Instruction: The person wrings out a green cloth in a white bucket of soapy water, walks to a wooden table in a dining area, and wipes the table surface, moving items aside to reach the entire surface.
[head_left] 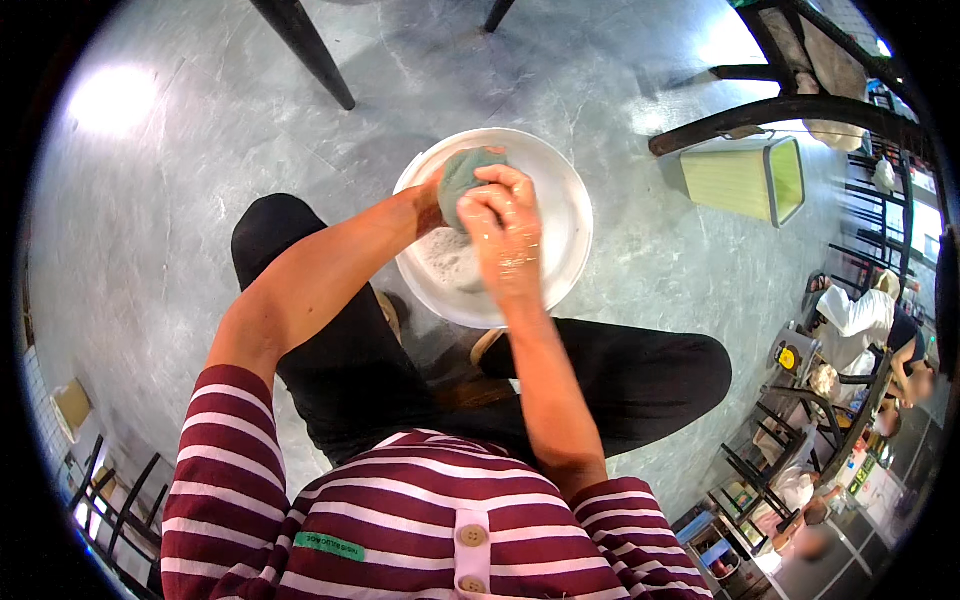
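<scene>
Both of my hands are over a white round basin [575, 240] on the floor between my legs. My left hand [429, 203] is closed round a bunched grey-green cloth [462, 185], which hides most of its fingers. Wet and slightly blurred, my right hand [512, 238] bends its fingers against the right side of the same cloth. Whitish, foamy water [448, 262] shows in the basin below the hands.
My black-trousered knees flank the basin. To the right, a pale green bin [730, 180] lies on its side beside a dark curved chair leg [790, 112]. A black furniture leg [310, 55] stands ahead. People sit among chairs [790, 440] at far right.
</scene>
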